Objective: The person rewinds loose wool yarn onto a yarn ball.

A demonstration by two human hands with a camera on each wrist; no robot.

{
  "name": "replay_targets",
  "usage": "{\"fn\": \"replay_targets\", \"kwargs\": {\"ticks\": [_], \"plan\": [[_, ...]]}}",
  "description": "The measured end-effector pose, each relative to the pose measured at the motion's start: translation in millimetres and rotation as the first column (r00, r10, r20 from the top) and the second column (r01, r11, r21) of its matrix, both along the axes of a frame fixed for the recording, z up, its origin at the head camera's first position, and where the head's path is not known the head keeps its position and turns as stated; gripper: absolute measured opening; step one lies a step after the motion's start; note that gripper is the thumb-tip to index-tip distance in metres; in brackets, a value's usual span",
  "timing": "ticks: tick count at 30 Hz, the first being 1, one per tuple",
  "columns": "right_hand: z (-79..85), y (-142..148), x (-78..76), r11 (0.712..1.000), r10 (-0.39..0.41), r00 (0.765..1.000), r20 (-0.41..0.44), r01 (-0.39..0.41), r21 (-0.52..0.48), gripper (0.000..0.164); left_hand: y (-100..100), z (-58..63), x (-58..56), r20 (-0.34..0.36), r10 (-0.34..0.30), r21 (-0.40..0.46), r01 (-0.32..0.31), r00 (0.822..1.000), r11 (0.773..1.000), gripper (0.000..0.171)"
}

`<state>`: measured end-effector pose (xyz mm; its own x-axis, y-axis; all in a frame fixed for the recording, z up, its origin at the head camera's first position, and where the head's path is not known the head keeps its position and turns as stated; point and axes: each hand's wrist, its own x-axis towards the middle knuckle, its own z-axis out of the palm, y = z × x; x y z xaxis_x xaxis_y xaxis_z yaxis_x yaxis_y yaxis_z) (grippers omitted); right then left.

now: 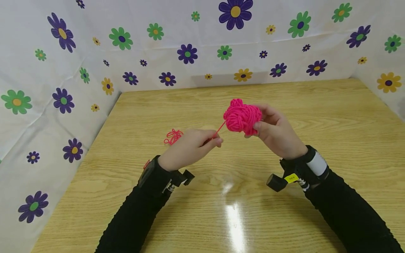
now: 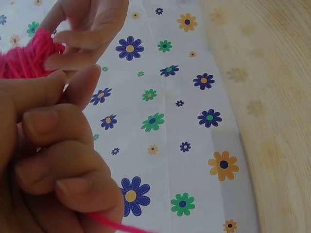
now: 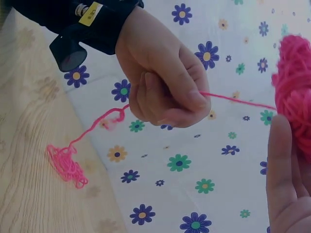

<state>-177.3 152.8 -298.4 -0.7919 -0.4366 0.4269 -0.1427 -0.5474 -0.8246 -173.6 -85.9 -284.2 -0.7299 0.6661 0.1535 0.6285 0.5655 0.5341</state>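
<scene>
Above the wooden table (image 1: 348, 117), my hands are apart: the right hand (image 1: 280, 135) grips the pink yarn ball (image 1: 241, 118), the left hand (image 1: 191, 146) pinches its straight strand (image 3: 238, 101). Past my left hand, a loose yarn tangle (image 3: 65, 167) lies well inside the tabletop's edges; flower-print cloth (image 1: 202, 35) rises behind and at both sides.

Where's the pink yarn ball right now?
In the head view, the yarn ball is just right of centre, gripped by the right hand, with a thin strand running from it to the left hand.
</scene>
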Motion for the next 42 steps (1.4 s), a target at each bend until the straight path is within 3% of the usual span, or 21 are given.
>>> {"fn": "replay_targets", "kwargs": {"ticks": [3, 8, 11, 15, 17, 21, 24, 27, 30, 32, 36, 42], "plan": [[2.8, -2, 1.7, 0.993, -0.113, 0.991, 0.065, 0.114, -0.011, 0.027, 2, -2.4, 1.2, -0.018, -0.003, -0.02, 0.003, 1.0, 1.0, 0.018], [6.8, -5, 2.7, 0.961, -0.275, 0.954, 0.118, 0.276, 0.015, 0.025, 6, -2.8, 4.9, -0.058, -0.019, -0.078, 0.014, 0.998, 0.997, 0.019], [7.2, -5, 1.8, 0.939, -0.345, 0.932, 0.108, 0.342, 0.042, 0.025, 8, -2.0, 7.4, -0.078, -0.026, -0.105, 0.017, 0.997, 0.994, 0.019], [5.0, -6, 0.0, 0.889, -0.447, 0.894, 0.025, 0.441, 0.12, 0.026, 9, -0.8, 10.8, -0.091, -0.032, -0.12, 0.021, 0.995, 0.993, 0.022], [2.7, -7, -1.7, 0.844, -0.503, 0.863, -0.054, 0.504, 0.185, 0.028, 9, 0.2, 12.8, -0.099, -0.037, -0.128, 0.024, 0.994, 0.992, 0.023], [-3.1, -7, -6.3, 0.703, -0.564, 0.783, -0.262, 0.622, 0.345, 0.033, 9, 3.6, 17.5, -0.106, -0.043, -0.139, 0.028, 0.993, 0.99, 0.022], [-7.6, -7, -8.4, 0.592, -0.542, 0.737, -0.405, 0.676, 0.439, 0.036, 8, 7.1, 21.4, -0.11, -0.048, -0.126, 0.034, 0.993, 0.991, 0.021], [-11.9, -9, -8.9, 0.517, -0.468, 0.719, -0.513, 0.694, 0.501, 0.037, 8, 10.7, 24.8, -0.127, -0.053, -0.112, 0.039, 0.991, 0.993, 0.019], [-14.3, -10, -8.2, 0.494, -0.363, 0.723, -0.588, 0.684, 0.536, 0.038, 7, 13.5, 26.7, -0.15, -0.046, -0.117, 0.029, 0.988, 0.993, 0.019], [-15.2, -11, -7.7, 0.5, -0.286, 0.738, -0.611, 0.659, 0.562, 0.038, 6, 15.2, 27.1, -0.159, -0.037, -0.121, 0.018, 0.987, 0.992, 0.018], [-15.3, -10, -7.1, 0.528, -0.136, 0.78, -0.611, 0.579, 0.621, 0.038, 3, 18.1, 26.2, -0.169, -0.009, -0.119, -0.011, 0.986, 0.993, 0.015], [-12.4, -11, -4.1, 0.593, 0.064, 0.869, -0.491, 0.362, 0.719, 0.037, -1, 20.1, 22.1, -0.172, 0.013, -0.101, -0.031, 0.985, 0.994, 0.014]]}}
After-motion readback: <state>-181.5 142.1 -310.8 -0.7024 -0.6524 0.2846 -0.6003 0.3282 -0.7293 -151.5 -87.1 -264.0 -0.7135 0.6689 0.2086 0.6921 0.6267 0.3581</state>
